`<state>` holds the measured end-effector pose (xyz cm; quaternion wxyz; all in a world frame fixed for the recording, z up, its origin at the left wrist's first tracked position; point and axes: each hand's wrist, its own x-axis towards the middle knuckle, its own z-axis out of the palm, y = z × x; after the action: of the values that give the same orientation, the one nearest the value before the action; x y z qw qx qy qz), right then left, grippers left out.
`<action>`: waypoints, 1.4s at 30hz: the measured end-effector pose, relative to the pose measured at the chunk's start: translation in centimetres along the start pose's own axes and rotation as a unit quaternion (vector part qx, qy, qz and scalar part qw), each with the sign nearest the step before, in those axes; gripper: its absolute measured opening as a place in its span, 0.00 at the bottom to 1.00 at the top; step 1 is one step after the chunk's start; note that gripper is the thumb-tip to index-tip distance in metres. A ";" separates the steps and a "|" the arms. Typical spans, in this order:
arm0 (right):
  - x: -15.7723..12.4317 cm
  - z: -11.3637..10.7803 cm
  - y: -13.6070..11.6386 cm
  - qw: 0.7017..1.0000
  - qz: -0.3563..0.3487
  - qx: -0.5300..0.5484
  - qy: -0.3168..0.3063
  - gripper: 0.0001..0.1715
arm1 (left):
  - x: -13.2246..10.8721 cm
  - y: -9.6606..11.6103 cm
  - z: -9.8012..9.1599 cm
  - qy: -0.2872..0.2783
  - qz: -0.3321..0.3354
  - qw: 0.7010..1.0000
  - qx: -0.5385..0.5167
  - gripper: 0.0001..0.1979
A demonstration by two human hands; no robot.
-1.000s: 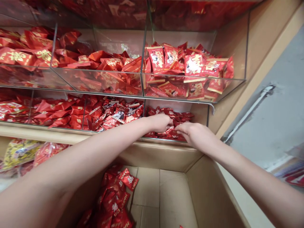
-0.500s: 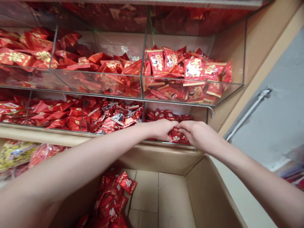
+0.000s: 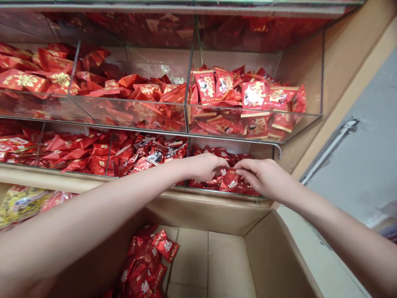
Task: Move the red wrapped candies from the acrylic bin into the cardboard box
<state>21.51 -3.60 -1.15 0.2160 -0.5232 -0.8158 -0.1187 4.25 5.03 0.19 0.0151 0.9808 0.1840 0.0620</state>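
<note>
Red wrapped packet, one, at the lower right shelf bin; two hands attending.

The packet (image 3: 230, 182) lay atop like packets near the front rim of the bin (image 3: 223, 194). Right hand (image 3: 263, 176): thumb and fingers narrowed, apparently pinching its upper corner. Left hand (image 3: 211, 167): fingers curled among packets just beside; whether it held one, could not be told. Risk, as judged: slick wrapping or a corner-only grip could have let the packet slip over the low rim into the cardboard box (image 3: 269, 248) below. Surroundings: clear-fronted shelf bins of red sweets, wooden side panel (image 3: 307, 140), grey wall (image 3: 369, 157) at right.
</note>
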 end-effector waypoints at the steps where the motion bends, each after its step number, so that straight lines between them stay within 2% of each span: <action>1: 0.0 0.0 -0.1 1.000 -0.001 -0.012 0.015 0.12 | -0.2 -0.1 -0.4 0.014 -0.006 1.000 0.000 0.19; 5: 0.3 -0.1 0.0 0.993 0.020 -0.073 0.094 0.13 | -1.1 0.0 -1.7 0.059 -0.055 0.997 0.008 0.20; 9: 0.3 -0.8 0.2 0.985 0.043 -0.129 0.108 0.14 | -2.4 0.0 -2.3 0.089 -0.068 0.993 0.026 0.18; 12: 0.1 -1.5 0.3 0.980 0.073 -0.163 0.088 0.14 | -3.1 -0.1 -2.0 0.106 -0.053 0.993 0.027 0.16; 14: -0.1 -1.7 0.3 0.978 0.087 -0.178 0.058 0.14 | -2.9 0.0 -1.4 0.099 -0.048 0.994 0.025 0.15; 17: -0.5 -1.8 0.3 0.977 0.089 -0.193 0.018 0.14 | -1.4 0.5 0.1 0.090 -0.028 0.995 0.023 0.14; 23: -1.2 -1.2 0.8 0.980 0.081 -0.183 -0.006 0.14 | 1.9 2.1 2.8 0.094 0.032 0.995 0.013 0.12; 31: -1.4 -1.0 0.6 0.978 0.112 -0.175 0.001 0.14 | 2.2 2.8 4.2 0.111 -0.022 0.987 -0.110 0.21; 34: -1.4 -1.0 0.4 0.976 0.120 -0.179 0.009 0.14 | 2.5 3.0 4.4 0.122 -0.065 0.984 -0.110 0.22; 36: -1.5 -1.0 0.4 0.979 0.116 -0.168 -0.008 0.14 | 2.5 3.1 4.3 0.114 -0.085 0.985 -0.103 0.20; 42: -1.7 -0.8 0.6 0.980 0.109 -0.155 -0.064 0.15 | 2.2 2.6 3.4 0.090 -0.098 0.988 -0.075 0.15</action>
<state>22.87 -5.01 -1.29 0.0912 -0.6429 -0.7374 -0.1861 7.63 3.34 -2.82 0.0780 0.9447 0.2745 0.1616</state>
